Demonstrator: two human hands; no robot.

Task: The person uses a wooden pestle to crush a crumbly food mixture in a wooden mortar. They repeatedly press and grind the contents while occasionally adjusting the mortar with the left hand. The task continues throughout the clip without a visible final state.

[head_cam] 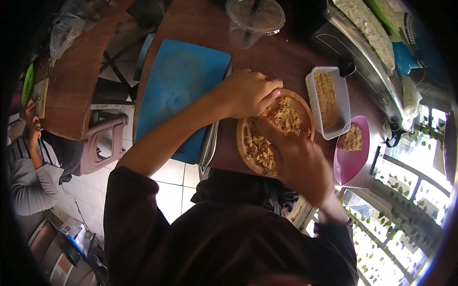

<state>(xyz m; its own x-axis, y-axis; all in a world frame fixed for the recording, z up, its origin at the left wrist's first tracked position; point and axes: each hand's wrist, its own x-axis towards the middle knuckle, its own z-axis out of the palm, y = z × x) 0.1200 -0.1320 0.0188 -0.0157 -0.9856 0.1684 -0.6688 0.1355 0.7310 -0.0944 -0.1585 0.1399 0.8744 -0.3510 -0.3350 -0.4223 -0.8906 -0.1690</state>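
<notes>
A round wooden bowl point(310, 113) sits at the table edge in front of me, with a crumbly tan-brown mash point(286, 119) spread inside it. My left hand point(254, 93) grips the bowl's far left rim, fingers curled over it. Over the near right part of the bowl, my right hand point(302, 162) reaches down into the mash. It is blurred, and whatever may be under its palm is hidden. To the right of the bowl stands a clear plastic container point(342, 96) holding a packed brown paste point(325, 102). Beside that, a pink dish point(352, 166) holds a tan crumbly lump point(352, 138).
A blue cutting board point(186, 71) lies left of the bowl on the brown table point(200, 18). A lidded clear plastic cup point(247, 32) stands at the back. A black-topped stove point(332, 41) is at the far right. Another person point(34, 171) sits at a second table point(71, 89).
</notes>
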